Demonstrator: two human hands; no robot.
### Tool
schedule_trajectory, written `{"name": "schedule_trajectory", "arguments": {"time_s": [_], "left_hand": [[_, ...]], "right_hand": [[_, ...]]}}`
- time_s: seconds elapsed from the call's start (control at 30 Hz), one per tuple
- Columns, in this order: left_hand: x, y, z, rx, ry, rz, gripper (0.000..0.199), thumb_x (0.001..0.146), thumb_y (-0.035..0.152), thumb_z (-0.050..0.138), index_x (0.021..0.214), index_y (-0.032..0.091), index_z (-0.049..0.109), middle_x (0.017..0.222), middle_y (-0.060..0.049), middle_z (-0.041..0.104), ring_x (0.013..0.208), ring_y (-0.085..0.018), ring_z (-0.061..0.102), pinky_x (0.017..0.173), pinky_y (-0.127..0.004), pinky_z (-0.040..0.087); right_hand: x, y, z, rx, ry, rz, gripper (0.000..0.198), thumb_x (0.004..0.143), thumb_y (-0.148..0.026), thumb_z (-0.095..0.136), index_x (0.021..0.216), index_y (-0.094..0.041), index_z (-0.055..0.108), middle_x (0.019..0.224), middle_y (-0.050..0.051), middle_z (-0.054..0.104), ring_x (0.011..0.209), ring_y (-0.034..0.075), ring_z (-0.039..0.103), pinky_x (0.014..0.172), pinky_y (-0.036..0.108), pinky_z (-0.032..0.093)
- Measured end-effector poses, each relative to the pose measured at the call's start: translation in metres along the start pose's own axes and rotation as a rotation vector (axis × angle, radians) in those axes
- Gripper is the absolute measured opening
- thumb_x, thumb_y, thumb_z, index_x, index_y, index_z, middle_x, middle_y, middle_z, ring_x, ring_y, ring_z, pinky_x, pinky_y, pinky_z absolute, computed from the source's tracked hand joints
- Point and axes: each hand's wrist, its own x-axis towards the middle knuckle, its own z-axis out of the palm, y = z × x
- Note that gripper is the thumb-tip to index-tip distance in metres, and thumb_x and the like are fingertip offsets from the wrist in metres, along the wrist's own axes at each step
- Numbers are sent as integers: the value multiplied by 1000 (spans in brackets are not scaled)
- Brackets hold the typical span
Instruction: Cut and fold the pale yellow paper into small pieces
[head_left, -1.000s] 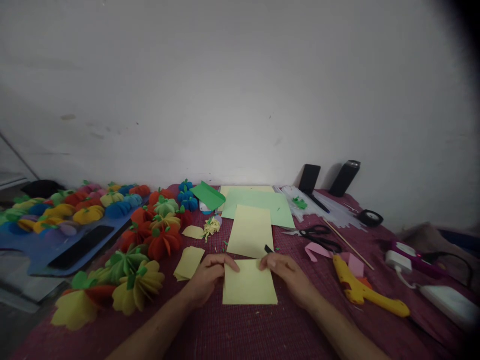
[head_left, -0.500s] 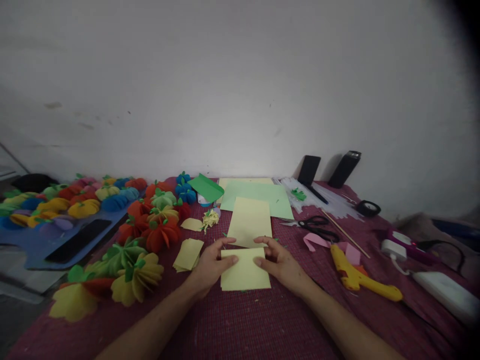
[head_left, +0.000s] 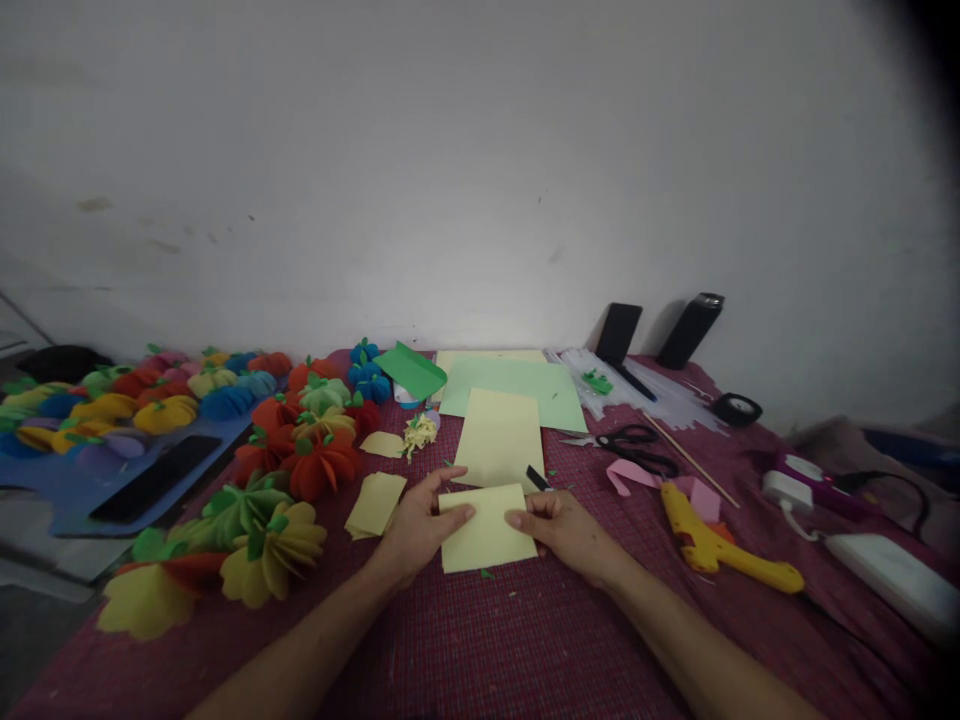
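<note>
Between the left hand [head_left: 415, 527] and right hand [head_left: 574, 532], gripped at both sides under their thumbs, is a pale yellow paper piece [head_left: 489, 535]. Just beyond the hands lies a longer yellow sheet [head_left: 501, 430], with small yellow cutouts [head_left: 376, 503] left of them. Further to their right rest black-handled scissors [head_left: 609, 441] and a yellow glue gun [head_left: 709, 552].

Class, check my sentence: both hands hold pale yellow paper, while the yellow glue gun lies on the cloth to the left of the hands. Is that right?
Not quite: the head view shows the yellow glue gun on the cloth to the right of the hands. The left hand and right hand do hold pale yellow paper.
</note>
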Motion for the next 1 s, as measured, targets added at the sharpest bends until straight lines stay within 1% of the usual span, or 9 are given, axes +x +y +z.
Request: {"name": "schedule_trajectory", "arguments": {"time_s": [0.23, 0.4, 0.5, 0.6, 0.7, 0.8, 0.9, 1.0], "left_hand": [[-1, 3, 2, 3, -4, -14, 55, 63, 26, 63, 113, 17, 42, 84, -5, 62, 65, -15, 56, 57, -25, 44], [-2, 3, 1, -3, -1, -18, 55, 62, 28, 65, 112, 18, 44, 85, -4, 62, 65, -15, 56, 57, -24, 43], [-2, 3, -1, 25, -9, -13, 43, 62, 32, 65, 101, 16, 54, 85, -5, 62, 68, -15, 56, 58, -23, 41], [-1, 3, -4, 73, -41, -54, 32, 63, 36, 63, 84, 12, 62, 77, -5, 63, 66, -15, 54, 59, -23, 39], [-1, 0, -5, 148, -82, -119, 30, 63, 38, 62, 75, 11, 64, 66, -4, 62, 56, -12, 50, 53, -22, 35], [0, -4, -6, 206, -104, -157, 31, 63, 40, 61, 68, 10, 64, 56, -2, 58, 48, -10, 44, 46, -21, 29], [0, -6, -7, 222, -85, -150, 31, 62, 41, 61, 61, 10, 63, 50, 0, 54, 44, -9, 40, 44, -21, 26], [-1, -5, -6, 182, -77, -126, 31, 63, 41, 61, 61, 11, 63, 50, -1, 55, 45, -9, 41, 45, -21, 26]], "right_hand": [[-1, -3, 0, 1, -25, -13, 35, 70, -46, 51, 55, -15, 50, 45, -5, 39, 41, 6, 31, 40, 20, 21], [0, 0, -1, -53, 0, -27, 36, 69, -47, 53, 53, -15, 48, 45, -5, 39, 41, 6, 31, 40, 20, 20], [1, 2, 0, -74, -9, -52, 34, 69, -45, 53, 53, -15, 49, 46, -5, 39, 43, 6, 31, 41, 20, 21], [1, 3, 2, -87, -32, -85, 31, 70, -41, 53, 56, -14, 51, 49, -4, 42, 46, 7, 34, 43, 20, 24], [0, 5, 4, -120, -51, -105, 28, 72, -39, 52, 59, -14, 53, 53, -3, 44, 49, 8, 37, 45, 20, 27], [-1, 6, 6, -192, -35, -102, 27, 72, -37, 52, 57, -14, 52, 53, -4, 42, 49, 7, 35, 44, 19, 26], [-1, 7, 6, -216, -33, -91, 28, 72, -37, 53, 56, -14, 50, 52, -4, 39, 48, 7, 32, 43, 19, 24], [0, 7, 5, -154, -68, -85, 29, 72, -37, 53, 55, -14, 48, 51, -4, 38, 47, 7, 32, 43, 19, 23]]}}
